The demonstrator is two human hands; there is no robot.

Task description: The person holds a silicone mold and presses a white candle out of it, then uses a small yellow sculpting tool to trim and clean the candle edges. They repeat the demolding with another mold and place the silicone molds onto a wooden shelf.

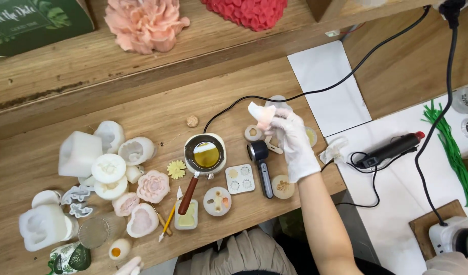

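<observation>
- Far left of the bench (157,109): a cluster of white silicone moulds (80,153), some block-shaped, some round and split open, with a pink flower casting (153,186) among them.
- At the front edge, a fingertip of the left hand (129,265) just shows at the bottom of the view, touching nothing that can be made out; whether its grip is open or closed cannot be told.
- Middle of the bench: a small melting pot (206,154) with a wooden handle holds yellow liquid wax. Just beside it lie a yellow flower piece (176,169), a yellow pencil-like tool (167,222) and flat trays of small flower shapes (240,179).
- Right of the pot: the gloved right hand (294,145) is lifted above the bench, its grip closed round a small pale pink and white moulded piece (261,114) pinched at the fingertips, above the round moulds near the right edge.
- Judgement: the piece looks soft and easily marked, so a light pinch on its edges, held well apart from the hot pot, would serve best.
- A black handled tool (261,165) lies below that hand; a black cord (346,76) runs across to the right.
- Right side: a white lower surface (392,214) carries a black heat tool (392,149) and green strips (450,147).
- Rear shelf (65,71): a large pink flower (144,23) and a red one (246,11).
</observation>
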